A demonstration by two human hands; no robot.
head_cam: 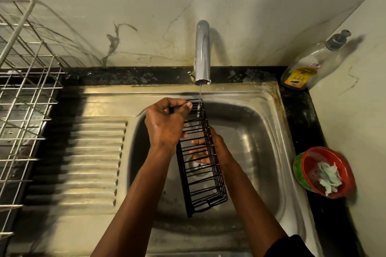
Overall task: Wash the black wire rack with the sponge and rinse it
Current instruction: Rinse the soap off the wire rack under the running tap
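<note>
Steel sink, tap running a thin stream onto the top end of the black wire rack, which we hold tilted over the basin. Left hand curled round its upper rim. Right hand behind the rack, fingers straight, bracing it. No sponge in either hand and no suds visible, so we judge scrubbing done and rinsing underway. Lower end not yet under the water.
</note>
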